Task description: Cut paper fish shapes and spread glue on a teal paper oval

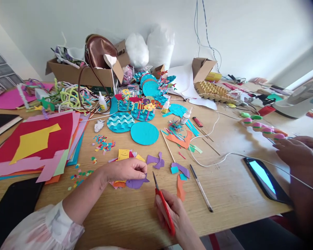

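Observation:
My left hand (125,170) rests on the wooden table (232,187), fingers curled and pinching a purple paper fish shape (136,182) that lies over a small heap of coloured scraps. My right hand (172,210) is closed round red-handled scissors (163,205), blades together and pointing up toward the purple shape. More purple cut-outs (156,160) and an orange strip (181,189) lie just beyond the scissors. A pen (200,187) lies to the right.
Stacked coloured paper sheets (36,142) lie at left, teal card discs (144,133) and glue bottles in the middle, cardboard boxes (80,73) at the back. Another person's hands (297,152) work at right near a phone (266,180) and a white cable.

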Demonstrator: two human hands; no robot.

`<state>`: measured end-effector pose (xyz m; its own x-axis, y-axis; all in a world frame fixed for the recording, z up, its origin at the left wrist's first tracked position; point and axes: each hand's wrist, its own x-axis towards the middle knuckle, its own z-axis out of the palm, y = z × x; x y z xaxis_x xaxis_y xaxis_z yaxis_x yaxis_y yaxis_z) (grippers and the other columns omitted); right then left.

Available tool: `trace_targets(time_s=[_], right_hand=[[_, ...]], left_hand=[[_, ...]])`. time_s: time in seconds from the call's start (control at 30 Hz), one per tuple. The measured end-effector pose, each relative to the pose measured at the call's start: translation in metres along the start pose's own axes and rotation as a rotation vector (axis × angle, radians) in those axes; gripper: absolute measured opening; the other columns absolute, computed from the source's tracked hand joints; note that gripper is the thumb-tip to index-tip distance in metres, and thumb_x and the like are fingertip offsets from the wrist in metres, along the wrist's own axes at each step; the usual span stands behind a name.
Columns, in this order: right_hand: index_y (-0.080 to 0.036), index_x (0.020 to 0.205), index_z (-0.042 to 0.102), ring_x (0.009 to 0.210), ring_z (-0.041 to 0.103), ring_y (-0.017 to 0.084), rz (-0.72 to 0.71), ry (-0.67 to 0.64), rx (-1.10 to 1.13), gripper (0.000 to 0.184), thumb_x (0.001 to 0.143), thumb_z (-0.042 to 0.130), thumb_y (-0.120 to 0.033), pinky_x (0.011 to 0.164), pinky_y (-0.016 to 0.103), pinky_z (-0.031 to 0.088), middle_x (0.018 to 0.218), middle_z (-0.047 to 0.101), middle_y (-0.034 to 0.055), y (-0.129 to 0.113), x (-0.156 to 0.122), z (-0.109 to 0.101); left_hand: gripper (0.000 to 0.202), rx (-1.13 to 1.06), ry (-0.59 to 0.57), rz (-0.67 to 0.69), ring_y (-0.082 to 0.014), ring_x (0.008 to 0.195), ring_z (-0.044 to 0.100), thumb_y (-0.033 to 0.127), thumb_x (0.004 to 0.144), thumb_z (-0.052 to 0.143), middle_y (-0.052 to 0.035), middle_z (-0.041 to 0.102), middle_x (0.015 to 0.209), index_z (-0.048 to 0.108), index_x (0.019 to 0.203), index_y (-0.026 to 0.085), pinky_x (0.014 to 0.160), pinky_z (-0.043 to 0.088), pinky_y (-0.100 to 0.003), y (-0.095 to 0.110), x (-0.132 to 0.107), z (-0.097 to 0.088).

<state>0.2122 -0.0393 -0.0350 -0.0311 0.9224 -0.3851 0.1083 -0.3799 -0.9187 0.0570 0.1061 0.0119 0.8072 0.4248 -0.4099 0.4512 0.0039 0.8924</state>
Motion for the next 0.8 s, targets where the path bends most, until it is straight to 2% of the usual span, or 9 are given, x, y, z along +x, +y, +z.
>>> trace_targets(time_s=[0.13,0.33,0.43,0.57,0.73,0.8], right_hand=[[-0.019,0.064,0.041,0.046,0.035,0.009,-0.027,0.094,-0.075,0.047,0.081,0.038,-0.064,0.041,0.02,0.026,0.053,0.036,-0.0051,0.001,0.003,-0.014],[-0.021,0.057,0.039,0.047,0.037,0.011,-0.19,0.231,-0.467,0.039,0.083,0.042,-0.049,0.045,0.022,0.026,0.05,0.04,-0.0035,-0.007,0.01,-0.024],[-0.021,0.057,0.04,0.047,0.043,0.013,-0.241,0.234,-0.609,0.036,0.084,0.038,-0.045,0.047,0.024,0.029,0.05,0.049,-0.0009,-0.008,0.014,-0.019],[-0.022,0.061,0.043,0.05,0.052,0.017,-0.24,0.17,-0.744,0.033,0.086,0.034,-0.042,0.049,0.026,0.031,0.055,0.058,0.0033,-0.001,0.018,-0.013],[-0.023,0.065,0.044,0.052,0.057,0.019,-0.227,0.062,-0.815,0.034,0.088,0.031,-0.045,0.05,0.026,0.035,0.056,0.061,0.0041,0.006,0.021,-0.016],[-0.023,0.066,0.044,0.052,0.057,0.019,-0.228,0.069,-0.831,0.035,0.088,0.03,-0.047,0.05,0.026,0.036,0.055,0.06,0.0035,0.008,0.021,-0.016]], left_hand=[[0.013,0.073,0.164,-0.01,-0.0116,0.056,0.042,0.03,0.072,0.051,0.0043,0.045,0.062,0.049,0.066,0.019,0.049,0.03,-0.021,-0.009,-0.007,-0.008],[0.015,0.332,0.435,-0.051,-0.0127,0.057,0.042,0.028,0.076,0.048,0.0036,0.048,0.059,0.052,0.065,0.018,0.051,0.025,-0.022,-0.014,-0.025,-0.021],[0.015,0.416,0.451,-0.061,-0.0123,0.056,0.042,0.023,0.076,0.046,0.0041,0.048,0.058,0.051,0.062,0.019,0.051,0.024,-0.023,-0.008,-0.038,-0.017],[0.015,0.455,0.42,-0.126,-0.0115,0.053,0.042,0.017,0.074,0.047,0.0048,0.046,0.056,0.047,0.059,0.019,0.05,0.022,-0.023,-0.004,-0.054,-0.003],[0.008,0.421,0.419,-0.117,-0.0129,0.057,0.047,0.018,0.078,0.047,0.0035,0.052,0.062,0.051,0.071,0.021,0.052,0.024,-0.023,-0.012,-0.073,0.014],[0.009,0.428,0.433,-0.084,-0.0133,0.06,0.049,0.017,0.08,0.046,0.0032,0.054,0.065,0.052,0.076,0.022,0.053,0.025,-0.023,-0.016,-0.081,0.018]])
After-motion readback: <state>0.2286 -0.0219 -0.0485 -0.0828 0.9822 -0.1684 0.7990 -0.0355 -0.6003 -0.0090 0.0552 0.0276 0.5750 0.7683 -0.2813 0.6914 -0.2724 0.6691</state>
